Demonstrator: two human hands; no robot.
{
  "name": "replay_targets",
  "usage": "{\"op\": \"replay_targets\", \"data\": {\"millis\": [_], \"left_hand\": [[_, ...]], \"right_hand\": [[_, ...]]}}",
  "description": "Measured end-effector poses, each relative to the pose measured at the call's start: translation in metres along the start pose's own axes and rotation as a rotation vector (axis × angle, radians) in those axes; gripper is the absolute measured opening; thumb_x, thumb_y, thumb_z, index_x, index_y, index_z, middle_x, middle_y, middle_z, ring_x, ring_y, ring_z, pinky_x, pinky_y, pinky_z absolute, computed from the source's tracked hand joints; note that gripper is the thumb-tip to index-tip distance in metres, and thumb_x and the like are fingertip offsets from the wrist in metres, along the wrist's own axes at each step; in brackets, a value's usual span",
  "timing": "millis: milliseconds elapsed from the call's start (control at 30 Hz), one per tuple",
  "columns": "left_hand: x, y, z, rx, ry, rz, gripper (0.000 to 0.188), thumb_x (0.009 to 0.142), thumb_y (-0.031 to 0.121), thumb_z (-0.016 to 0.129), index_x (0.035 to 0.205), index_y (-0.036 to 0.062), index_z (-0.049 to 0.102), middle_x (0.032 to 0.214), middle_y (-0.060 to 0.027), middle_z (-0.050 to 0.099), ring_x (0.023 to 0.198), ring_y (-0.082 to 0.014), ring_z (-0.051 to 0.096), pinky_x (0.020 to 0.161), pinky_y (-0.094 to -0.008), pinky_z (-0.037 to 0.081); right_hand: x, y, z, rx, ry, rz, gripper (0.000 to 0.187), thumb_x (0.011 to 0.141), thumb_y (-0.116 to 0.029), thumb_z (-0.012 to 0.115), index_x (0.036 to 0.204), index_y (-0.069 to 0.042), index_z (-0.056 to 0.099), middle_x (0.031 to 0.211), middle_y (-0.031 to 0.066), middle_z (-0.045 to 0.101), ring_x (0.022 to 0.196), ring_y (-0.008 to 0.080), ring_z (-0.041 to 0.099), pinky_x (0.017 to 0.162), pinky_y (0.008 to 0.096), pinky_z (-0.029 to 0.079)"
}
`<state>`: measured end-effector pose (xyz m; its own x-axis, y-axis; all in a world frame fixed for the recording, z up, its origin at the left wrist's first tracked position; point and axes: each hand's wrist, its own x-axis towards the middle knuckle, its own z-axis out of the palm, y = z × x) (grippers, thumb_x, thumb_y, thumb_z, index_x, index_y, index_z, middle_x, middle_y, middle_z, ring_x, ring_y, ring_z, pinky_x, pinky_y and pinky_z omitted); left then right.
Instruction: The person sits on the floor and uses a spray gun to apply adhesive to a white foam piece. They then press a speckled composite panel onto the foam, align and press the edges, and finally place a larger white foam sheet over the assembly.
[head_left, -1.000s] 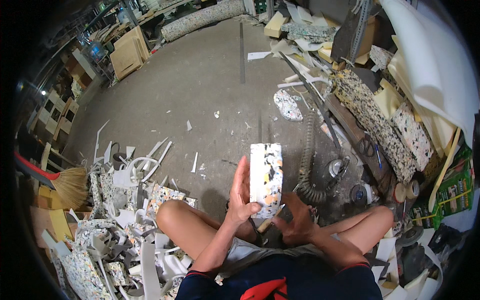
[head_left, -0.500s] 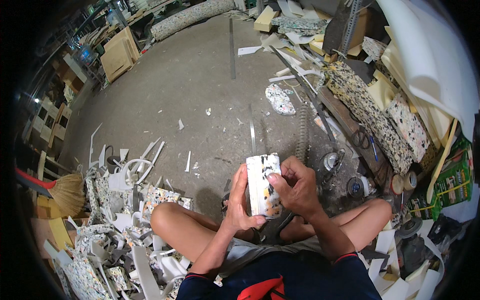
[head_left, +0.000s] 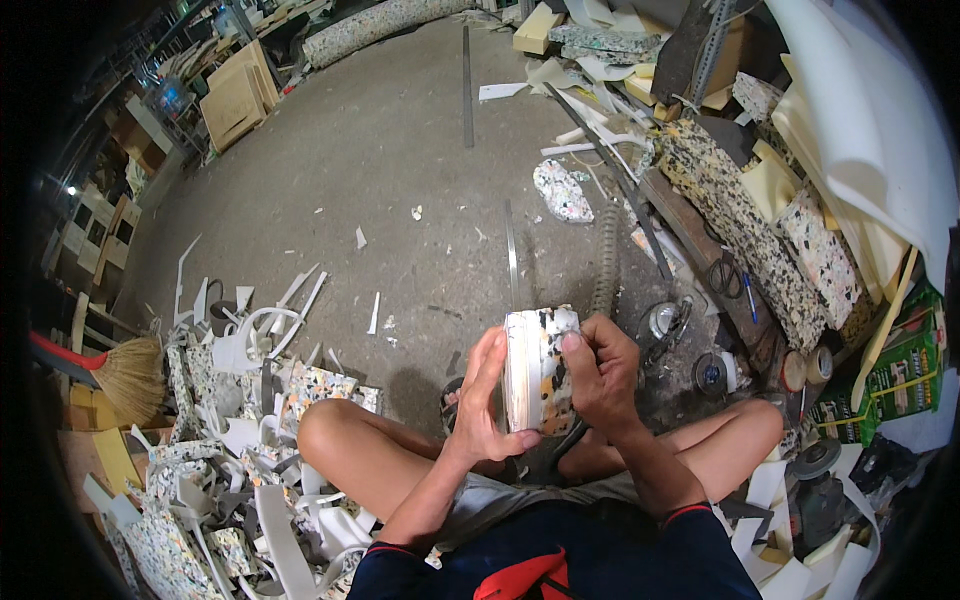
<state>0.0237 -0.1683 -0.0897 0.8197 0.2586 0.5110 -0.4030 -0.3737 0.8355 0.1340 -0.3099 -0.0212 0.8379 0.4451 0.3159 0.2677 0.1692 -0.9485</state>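
Observation:
I sit on a concrete floor with bare knees apart. Both hands hold a small speckled foam block point(head_left: 540, 368), white on its left side and multicoloured on its face, upright in front of my lap. My left hand point(head_left: 487, 395) cups its left side and bottom edge with the palm flat against it. My right hand point(head_left: 603, 370) grips its right side, thumb pressed on the top front corner.
A heap of white and speckled foam offcuts point(head_left: 235, 440) lies at my left with a broom point(head_left: 110, 368). Foam slabs point(head_left: 745, 215), tape rolls point(head_left: 805, 368), scissors point(head_left: 725, 275) and a green box point(head_left: 900, 365) crowd the right. A coiled hose point(head_left: 605, 270) and metal strip point(head_left: 511, 262) lie ahead.
The foam piece looked long and tall a second ago; it is now short and compact between both hands. My right hand came up from below onto its right side.

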Motion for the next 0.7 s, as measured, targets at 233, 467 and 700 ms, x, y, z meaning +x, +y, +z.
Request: {"op": "replay_targets", "data": {"millis": [233,467,700], "left_hand": [[0.000,-0.009,0.007,-0.058,0.012,-0.072,0.120,0.074,0.063,0.078,0.159,-0.0027,0.026,0.153,-0.0274,0.038,0.141,-0.0378,0.042,0.116,-0.0486,0.034],[0.028,0.003,-0.005,-0.956,0.307,-0.517,0.116,0.079,0.077,0.065,0.155,-0.0043,0.030,0.150,-0.0229,0.045,0.136,-0.0330,0.050,0.116,-0.0487,0.041],[0.027,-0.017,-0.019,-0.881,0.382,-0.465,0.094,0.095,0.066,0.045,0.157,-0.0019,0.028,0.160,-0.0205,0.037,0.145,-0.0346,0.041,0.122,-0.0467,0.031]], "right_hand": [[0.005,-0.006,0.006,-0.152,-0.032,-0.005,0.023,0.102,-0.013,0.056,0.081,-0.005,0.051,0.072,-0.0014,0.049,0.069,0.0062,0.042,0.059,0.0271,0.037],[0.040,0.011,0.019,-0.428,-0.087,-0.574,0.054,0.103,-0.034,0.050,0.138,0.008,0.049,0.138,0.0330,0.053,0.130,0.0457,0.052,0.110,0.0469,0.041],[0.032,0.042,0.057,-0.620,-0.464,-0.377,0.108,0.095,-0.079,0.029,0.161,0.004,0.009,0.166,0.0336,0.007,0.153,0.0527,0.009,0.120,0.0670,0.004]]}}
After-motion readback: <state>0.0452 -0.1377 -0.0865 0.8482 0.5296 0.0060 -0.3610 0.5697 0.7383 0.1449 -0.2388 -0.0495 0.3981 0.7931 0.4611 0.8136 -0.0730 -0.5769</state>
